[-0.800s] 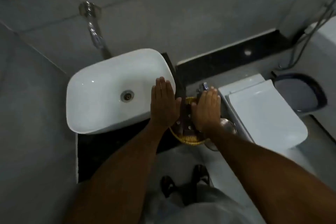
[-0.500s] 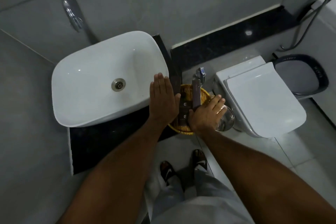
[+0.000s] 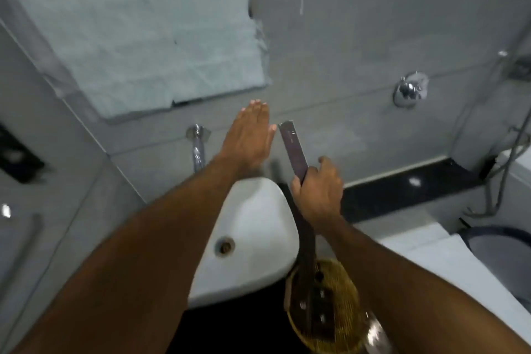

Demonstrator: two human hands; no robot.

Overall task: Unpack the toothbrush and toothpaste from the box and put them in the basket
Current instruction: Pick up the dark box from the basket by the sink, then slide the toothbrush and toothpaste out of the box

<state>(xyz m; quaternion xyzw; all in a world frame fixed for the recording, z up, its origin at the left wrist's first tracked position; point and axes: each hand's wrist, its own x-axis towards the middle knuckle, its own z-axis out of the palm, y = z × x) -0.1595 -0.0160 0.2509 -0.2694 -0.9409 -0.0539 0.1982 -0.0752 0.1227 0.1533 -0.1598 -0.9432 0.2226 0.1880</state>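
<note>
Right hand (image 3: 317, 192): raised above the counter, fingers wrapped round lower part of a long narrow dark box (image 3: 293, 149); box tilted, its upper end up toward the grey tiled wall (image 3: 344, 37), just beside the left thumb, not touching. Left hand (image 3: 250, 135): lifted in front of the wall, palm down, fingers straight and close together, holding nothing. Woven basket (image 3: 330, 325): yellowish, round, at the near right edge of the dark counter (image 3: 230, 330), just right of the white basin (image 3: 253, 227); holds a second long dark box (image 3: 309, 282), which stands slanted w/ its upper end hidden behind the right wrist. Contents of either box: cannot tell. Basin: drain (image 3: 225, 245) visible, chrome spout (image 3: 198, 149) on the wall behind it, partly hidden by the left forearm. Pale towel (image 3: 143, 31): hangs on the wall, upper left. Chrome wall valve (image 3: 409, 89): upper right. White toilet lid (image 3: 459, 282) right of basket; dark bin (image 3: 505, 256) at far right edge. Frame motion-blurred.
</note>
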